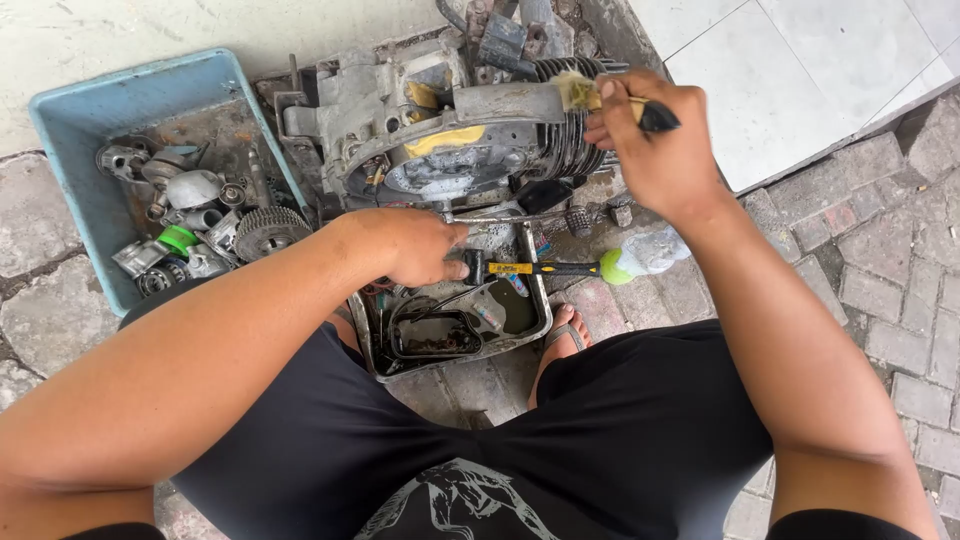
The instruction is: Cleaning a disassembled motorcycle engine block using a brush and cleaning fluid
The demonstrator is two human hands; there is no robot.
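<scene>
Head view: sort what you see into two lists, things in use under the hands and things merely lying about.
In use:
- right hand holding brush
- engine block, being brushed
- left hand, resting over metal tray

Lying about:
- blue tub of gears and parts
- yellow-handled hammer
- plastic bottle

Soft, even daylight is falling over the whole scene, with no hard-edged shadows anywhere. The grey metal engine block (450,130) is sitting in flat light, its cooling fins staying crisp and in focus. Just beyond it to the upper right, the pale smooth floor tiles (800,70) are reflecting brightly and verging on washed out. Below the block, the shallow metal tray of dark oily liquid (520,315) is lying in dim shade cast by the person's body. Towards the lower corners, far from the block, the forearms are bulging with wide-angle distortion and looking slightly soft.
</scene>
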